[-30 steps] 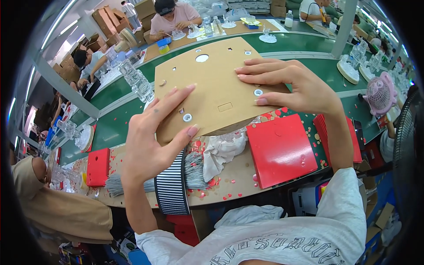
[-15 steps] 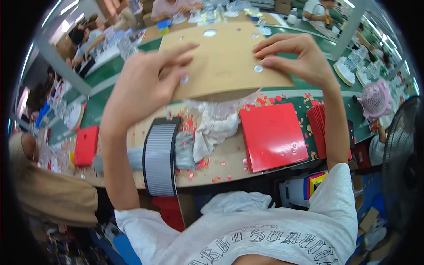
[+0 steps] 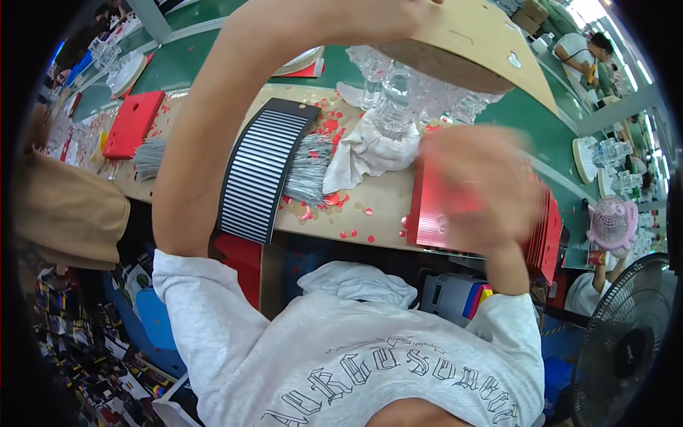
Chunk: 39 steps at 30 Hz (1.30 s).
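Head view: the left hand (image 3: 370, 18) is raised at the top edge of the picture, its fingers closed on the near edge of a brown cardboard sheet (image 3: 477, 35) that it holds up above the far side of the desk (image 3: 370, 192), tilted, with small round holes in its face. Under the sheet, clear glass pieces (image 3: 398, 92) stand on the desk just beside a crumpled white cloth (image 3: 363, 149). The right hand (image 3: 477, 188) is blurred; it lies spread wide over a stack of red boxes (image 3: 434, 213) at the desk's near right edge, though whether it grips them I cannot tell. A black-and-white striped band (image 3: 260, 171) hangs over the near edge beside a bundle of grey wires (image 3: 309, 171). Red round chips (image 3: 331, 124) are scattered about the cloth. Another red box (image 3: 134, 122) lies toward the left end.
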Motion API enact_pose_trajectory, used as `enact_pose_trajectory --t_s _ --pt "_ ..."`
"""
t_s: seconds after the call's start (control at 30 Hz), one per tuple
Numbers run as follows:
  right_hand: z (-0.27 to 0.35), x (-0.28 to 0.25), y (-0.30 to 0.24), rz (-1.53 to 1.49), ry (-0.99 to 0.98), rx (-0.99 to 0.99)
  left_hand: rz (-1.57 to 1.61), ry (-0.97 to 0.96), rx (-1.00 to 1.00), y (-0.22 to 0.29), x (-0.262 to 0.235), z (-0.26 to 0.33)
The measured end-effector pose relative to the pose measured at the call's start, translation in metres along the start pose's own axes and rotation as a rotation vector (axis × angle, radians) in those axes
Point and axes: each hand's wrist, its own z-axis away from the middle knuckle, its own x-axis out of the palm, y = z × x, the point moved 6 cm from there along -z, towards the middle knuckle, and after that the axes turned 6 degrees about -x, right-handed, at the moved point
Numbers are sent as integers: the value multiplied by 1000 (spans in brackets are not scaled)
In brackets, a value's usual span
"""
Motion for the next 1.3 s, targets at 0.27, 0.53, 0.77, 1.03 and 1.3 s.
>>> enact_pose_trajectory --t_s 0.27,0.53,0.77,1.03,1.3 --pt "89 197 68 -248 -627 211 -87 -109 22 32 27 -32" --pt "99 203 73 -517 -474 333 -135 -62 -12 40 29 -34" --pt "105 208 75 -510 -376 388 -128 -55 -1 44 32 -37" --pt "109 198 92 -725 -299 680 -120 -52 -9 47 32 -36" --pt "116 214 72 -466 -500 557 -141 5 1 53 34 -36"
